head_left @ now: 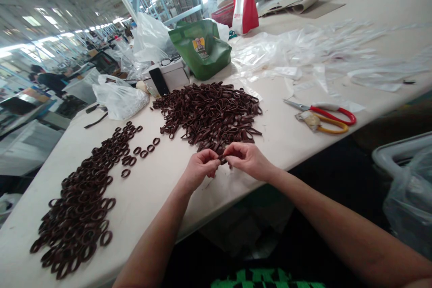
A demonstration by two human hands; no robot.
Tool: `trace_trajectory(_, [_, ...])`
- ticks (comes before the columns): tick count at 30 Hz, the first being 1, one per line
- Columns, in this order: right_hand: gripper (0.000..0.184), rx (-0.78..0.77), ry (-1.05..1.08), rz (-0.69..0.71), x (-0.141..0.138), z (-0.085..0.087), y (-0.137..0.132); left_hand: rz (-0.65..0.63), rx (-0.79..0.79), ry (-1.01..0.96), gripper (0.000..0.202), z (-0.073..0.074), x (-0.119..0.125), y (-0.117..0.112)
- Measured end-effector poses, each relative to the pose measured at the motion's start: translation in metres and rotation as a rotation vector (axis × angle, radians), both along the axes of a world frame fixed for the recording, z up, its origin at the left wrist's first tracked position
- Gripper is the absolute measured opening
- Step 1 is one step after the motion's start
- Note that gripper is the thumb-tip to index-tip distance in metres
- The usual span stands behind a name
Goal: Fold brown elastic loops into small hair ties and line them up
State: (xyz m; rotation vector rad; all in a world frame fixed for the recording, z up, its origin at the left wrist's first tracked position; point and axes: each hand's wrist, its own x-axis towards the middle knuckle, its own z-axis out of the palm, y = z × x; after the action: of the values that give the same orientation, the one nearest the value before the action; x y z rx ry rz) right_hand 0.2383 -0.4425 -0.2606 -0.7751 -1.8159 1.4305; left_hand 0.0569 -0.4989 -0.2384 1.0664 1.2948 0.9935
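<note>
My left hand [204,167] and my right hand [245,159] meet over the near edge of the table, fingertips pinched together. Between them is a small dark brown loop [222,159], mostly covered by the fingers. Just beyond my hands lies a heap of flattened dark brown loops [216,114], some touching the fingertips. To the left spreads a second pile, of rounded dark brown rings [84,198], with a few single rings [144,154] lying between the two piles.
Red-handled scissors [332,110] and yellow-handled scissors [324,123] lie at the right. Behind the heap stand a green bag [204,51], a white box [173,74] with a phone [158,82] against it, and a plastic bag [118,99]. Plastic sheeting [290,49] covers the back right.
</note>
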Motion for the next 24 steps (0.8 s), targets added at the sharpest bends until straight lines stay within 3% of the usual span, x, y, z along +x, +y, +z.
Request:
trace_trajectory(2, [0.017, -0.215, 0.056, 0.159, 0.005, 0.004, 0.002, 0.052, 0.016, -0.003, 0.024, -0.001, -0.002, 0.002])
trace_trajectory(4, [0.017, -0.283, 0.098, 0.256, 0.009, 0.007, 0.003, 0.086, 0.038, -0.001, 0.021, -0.002, -0.003, 0.004])
trace_trajectory(11, [0.008, -0.047, 0.046, 0.142, 0.002, 0.005, -0.002, 0.121, 0.135, 0.099, 0.02, -0.004, 0.003, 0.002])
trace_trajectory(17, [0.012, -0.256, 0.054, 0.173, 0.001, 0.002, -0.007, 0.106, 0.295, 0.342, 0.014, -0.008, 0.005, -0.004])
trace_trajectory(20, [0.019, -0.396, 0.129, 0.249, 0.005, 0.007, -0.007, 0.092, 0.308, 0.319, 0.015, -0.007, 0.005, -0.006])
trace_trajectory(24, [0.021, -0.422, 0.159, 0.209, 0.005, 0.008, -0.009, 0.095, 0.307, 0.279, 0.015, -0.008, 0.005, -0.005])
